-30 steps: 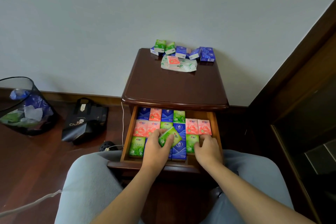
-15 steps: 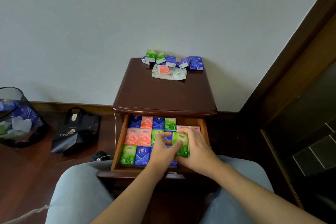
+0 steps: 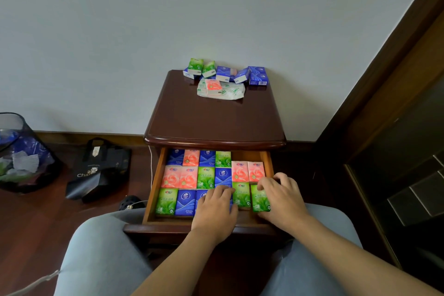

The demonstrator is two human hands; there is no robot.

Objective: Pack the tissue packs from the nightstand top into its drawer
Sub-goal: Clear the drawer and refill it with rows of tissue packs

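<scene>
The open drawer (image 3: 153, 190) of the dark wood nightstand (image 3: 216, 122) holds rows of green, blue and pink tissue packs laid flat. My left hand (image 3: 216, 209) lies palm down over the blue packs in the front row. My right hand (image 3: 281, 199) rests at the front right corner, its fingers on a green pack (image 3: 259, 200) that lies flat beside another green pack (image 3: 241, 196). Neither hand lifts anything. At the back of the nightstand top sit several loose blue and green packs (image 3: 223, 73) and a pink pack on a plastic wrapper (image 3: 221, 90).
A mesh bin (image 3: 21, 154) with rubbish and a black bag (image 3: 101, 170) stand on the wood floor to the left. A white cable (image 3: 151, 163) hangs beside the nightstand. A dark wooden door frame (image 3: 384, 79) rises on the right. My knees flank the drawer.
The green pack that my left hand first held passed to my right hand and now lies flat in the drawer's front right corner. Both hands now press on the front row.
</scene>
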